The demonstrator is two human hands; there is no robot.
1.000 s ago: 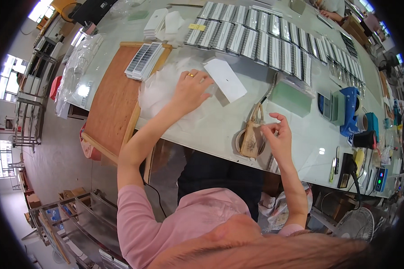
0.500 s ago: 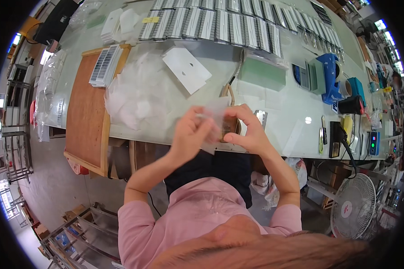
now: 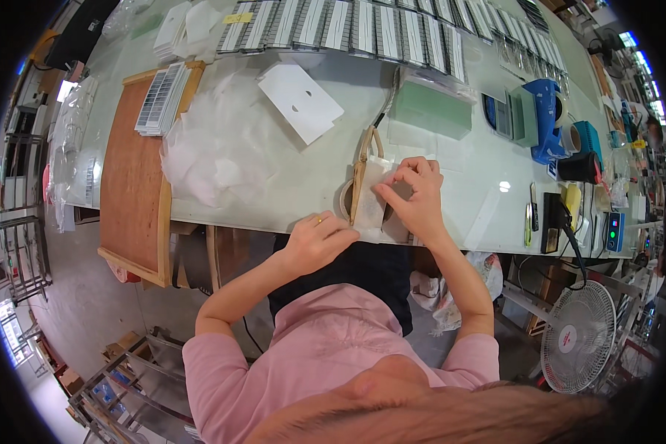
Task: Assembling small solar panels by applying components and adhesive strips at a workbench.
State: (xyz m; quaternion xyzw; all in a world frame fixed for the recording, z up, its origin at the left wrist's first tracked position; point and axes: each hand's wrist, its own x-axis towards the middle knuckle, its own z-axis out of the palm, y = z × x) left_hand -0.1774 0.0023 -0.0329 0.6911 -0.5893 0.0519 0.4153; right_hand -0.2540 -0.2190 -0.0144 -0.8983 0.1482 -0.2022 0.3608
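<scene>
A small translucent film sheet [image 3: 371, 194] lies at the table's front edge, over a brown thing whose kind is unclear. Along its left side runs a tan, narrow tool with a looped handle [image 3: 362, 166], its cord leading away across the table. My right hand [image 3: 418, 194] is at the sheet's right edge, thumb and fingers drawn together on it. My left hand [image 3: 320, 241] is curled at the table edge, fingertips by the tool's near end; whether anything is between them is hidden. A ring-shaped thing [image 3: 345, 198] shows partly behind the tool.
A heap of translucent film [image 3: 214, 159] and white cards [image 3: 301, 101] lie left of centre. A wood-framed board [image 3: 129, 177] juts past the front edge. Rows of striped packs [image 3: 340, 28] fill the back. Right stand a green block [image 3: 433, 109], a blue tape dispenser [image 3: 546, 122] and a fan [image 3: 579, 337].
The film sheet was up between both hands; now it is down beside the tan tool. My left hand has moved down to the table edge, and my right hand stays at the sheet's right.
</scene>
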